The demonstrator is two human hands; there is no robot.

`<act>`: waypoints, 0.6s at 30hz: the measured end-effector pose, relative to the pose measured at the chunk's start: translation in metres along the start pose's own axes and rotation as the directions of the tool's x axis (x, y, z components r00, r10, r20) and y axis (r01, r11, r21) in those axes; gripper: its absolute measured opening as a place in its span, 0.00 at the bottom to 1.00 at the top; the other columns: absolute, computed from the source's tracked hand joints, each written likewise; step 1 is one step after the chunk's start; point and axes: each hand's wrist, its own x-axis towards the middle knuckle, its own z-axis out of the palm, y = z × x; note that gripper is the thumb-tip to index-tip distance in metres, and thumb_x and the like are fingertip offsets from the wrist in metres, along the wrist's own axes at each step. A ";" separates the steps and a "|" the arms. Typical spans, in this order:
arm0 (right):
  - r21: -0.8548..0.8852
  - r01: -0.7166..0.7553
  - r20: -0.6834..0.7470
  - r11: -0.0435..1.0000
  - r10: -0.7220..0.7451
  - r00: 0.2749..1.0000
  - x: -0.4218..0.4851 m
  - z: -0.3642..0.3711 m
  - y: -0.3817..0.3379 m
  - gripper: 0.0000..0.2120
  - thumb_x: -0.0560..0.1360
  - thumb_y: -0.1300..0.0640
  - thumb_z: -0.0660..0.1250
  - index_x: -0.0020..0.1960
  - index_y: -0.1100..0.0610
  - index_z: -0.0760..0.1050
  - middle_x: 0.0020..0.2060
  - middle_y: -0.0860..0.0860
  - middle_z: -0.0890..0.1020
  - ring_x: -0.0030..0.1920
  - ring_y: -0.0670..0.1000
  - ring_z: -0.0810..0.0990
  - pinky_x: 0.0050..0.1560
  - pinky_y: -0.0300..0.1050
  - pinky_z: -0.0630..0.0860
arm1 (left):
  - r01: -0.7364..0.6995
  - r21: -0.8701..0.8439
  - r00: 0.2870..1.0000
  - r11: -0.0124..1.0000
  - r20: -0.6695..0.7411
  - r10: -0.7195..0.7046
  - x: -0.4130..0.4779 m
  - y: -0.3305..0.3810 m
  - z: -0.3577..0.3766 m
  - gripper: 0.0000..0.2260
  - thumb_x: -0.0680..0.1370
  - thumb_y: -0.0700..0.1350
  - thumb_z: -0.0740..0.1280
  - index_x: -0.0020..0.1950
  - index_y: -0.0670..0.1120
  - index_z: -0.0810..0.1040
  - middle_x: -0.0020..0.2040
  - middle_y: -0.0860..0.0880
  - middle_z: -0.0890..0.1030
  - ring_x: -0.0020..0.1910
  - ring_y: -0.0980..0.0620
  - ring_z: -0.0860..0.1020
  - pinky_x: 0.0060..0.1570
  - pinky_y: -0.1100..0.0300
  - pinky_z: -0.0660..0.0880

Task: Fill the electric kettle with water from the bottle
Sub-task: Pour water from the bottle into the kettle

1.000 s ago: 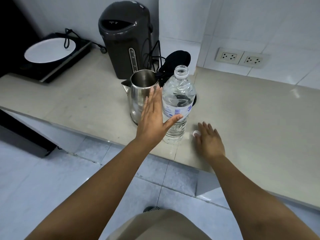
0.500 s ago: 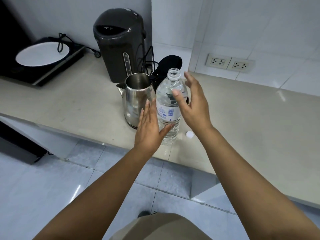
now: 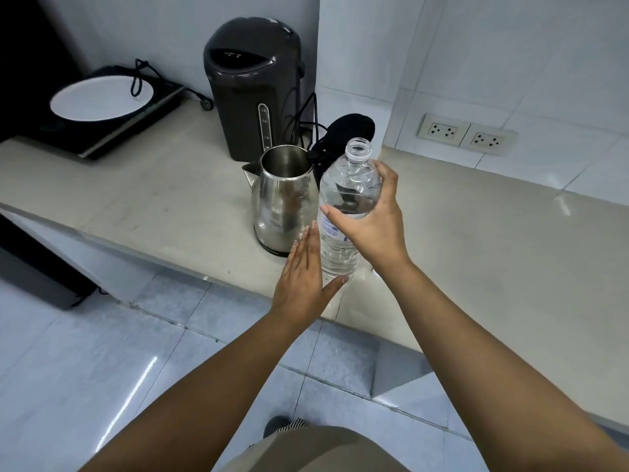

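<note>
Bottle (image 3: 341, 229) uncapped | right hand (image 3: 372, 223) wraps it | left hand (image 3: 303, 281) flat, maybe touching

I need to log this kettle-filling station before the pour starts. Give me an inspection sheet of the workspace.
Surface: beige stone counter, a few faint marks, no spill seen.
Job's things: steel kettle upright, lid open, inside looks empty; water bottle uncapped, upright, nearly full, just right of it.
Clutter: dark hot-water dispenser behind the kettle; white plate on a black cooktop, far left.
Grippers: right hand wrapped around the bottle's upper body; left hand flat against its lower side.
Cables: black cords bunched behind the kettle; another across the plate.
Surroundings: white tiled wall, two empty sockets, grey tiled floor.
</note>
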 end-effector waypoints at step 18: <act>0.199 0.021 -0.051 0.980 -0.011 0.999 -0.006 0.022 -0.052 0.34 0.62 0.44 0.79 0.60 0.46 0.65 0.47 0.35 0.80 0.46 0.33 0.80 0.43 0.23 0.72 | 0.039 -0.201 0.892 0.979 -0.434 -0.125 0.006 0.011 -0.048 0.49 0.68 0.58 0.77 0.77 0.51 0.46 0.74 0.42 0.65 0.70 0.44 0.69 0.58 0.43 0.75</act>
